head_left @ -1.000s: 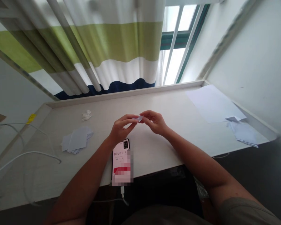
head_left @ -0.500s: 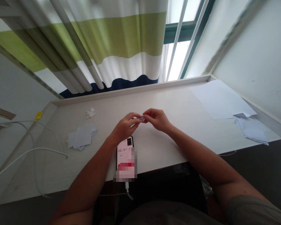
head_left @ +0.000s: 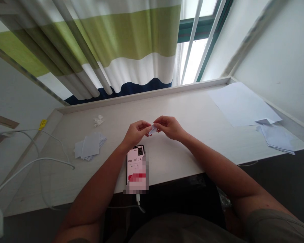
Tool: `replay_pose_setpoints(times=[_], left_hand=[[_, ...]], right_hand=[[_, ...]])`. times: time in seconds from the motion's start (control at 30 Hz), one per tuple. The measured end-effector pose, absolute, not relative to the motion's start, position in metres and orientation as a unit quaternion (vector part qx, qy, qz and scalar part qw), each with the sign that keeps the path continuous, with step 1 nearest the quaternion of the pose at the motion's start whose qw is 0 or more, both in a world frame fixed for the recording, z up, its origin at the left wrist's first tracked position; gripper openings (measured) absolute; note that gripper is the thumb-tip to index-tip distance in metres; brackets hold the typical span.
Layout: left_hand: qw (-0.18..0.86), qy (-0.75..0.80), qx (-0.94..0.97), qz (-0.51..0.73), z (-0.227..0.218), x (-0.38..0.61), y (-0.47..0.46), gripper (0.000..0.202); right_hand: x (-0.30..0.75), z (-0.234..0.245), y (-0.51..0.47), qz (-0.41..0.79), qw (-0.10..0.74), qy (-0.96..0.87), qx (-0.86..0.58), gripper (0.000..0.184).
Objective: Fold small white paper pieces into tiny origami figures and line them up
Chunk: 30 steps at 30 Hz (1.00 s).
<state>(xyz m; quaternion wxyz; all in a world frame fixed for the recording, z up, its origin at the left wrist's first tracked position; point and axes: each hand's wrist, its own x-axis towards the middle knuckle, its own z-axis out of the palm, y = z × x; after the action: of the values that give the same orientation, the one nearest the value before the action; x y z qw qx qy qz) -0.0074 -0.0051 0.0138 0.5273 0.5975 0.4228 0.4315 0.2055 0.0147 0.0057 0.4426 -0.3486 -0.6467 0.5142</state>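
Both hands meet above the middle of a pale wooden desk (head_left: 182, 148). My left hand (head_left: 135, 133) and my right hand (head_left: 168, 127) each pinch a small folded piece of white paper (head_left: 152, 129) between fingertips. The paper is mostly hidden by the fingers. Just below my left wrist a phone (head_left: 136, 167) lies face up on the desk, showing a running timer, with a cable plugged into its near end.
A small stack of paper squares (head_left: 90, 148) lies at the left, a crumpled scrap (head_left: 98, 120) behind it. A large white sheet (head_left: 240, 104) and folded papers (head_left: 277, 138) lie at the right. White cables (head_left: 35, 162) loop at the left. A striped curtain (head_left: 121, 50) hangs behind.
The hands stay together on the small paper, with the fingers shifting slightly on it. The view has drifted a little, so everything sits slightly higher and further right.
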Motion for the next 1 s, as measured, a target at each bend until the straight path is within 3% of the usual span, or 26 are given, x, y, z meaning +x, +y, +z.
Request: replay_pose_setpoints(times=[0.27, 0.47, 0.63, 0.87, 1.0], left_hand=[[0.504, 0.468, 0.562, 0.460, 0.009, 0.000, -0.006, 0.028], [0.470, 0.502, 0.556, 0.466, 0.013, 0.002, -0.010, 0.025], [0.507, 0.495, 0.541, 0.453, 0.016, 0.008, -0.015, 0.028], [0.489, 0.533, 0.540, 0.431, 0.015, 0.013, -0.016, 0.024], [0.489, 0.526, 0.536, 0.443, 0.013, 0.011, -0.013, 0.020]], right_hand=[[0.204, 0.005, 0.015, 0.512, 0.432, -0.647, -0.364, 0.038], [0.202, 0.009, 0.010, 0.523, 0.375, -0.650, -0.405, 0.030], [0.199, 0.015, 0.006, 0.529, 0.367, -0.642, -0.416, 0.023], [0.194, 0.015, 0.004, 0.504, 0.358, -0.643, -0.451, 0.029], [0.195, 0.013, 0.005, 0.504, 0.357, -0.644, -0.452, 0.017]])
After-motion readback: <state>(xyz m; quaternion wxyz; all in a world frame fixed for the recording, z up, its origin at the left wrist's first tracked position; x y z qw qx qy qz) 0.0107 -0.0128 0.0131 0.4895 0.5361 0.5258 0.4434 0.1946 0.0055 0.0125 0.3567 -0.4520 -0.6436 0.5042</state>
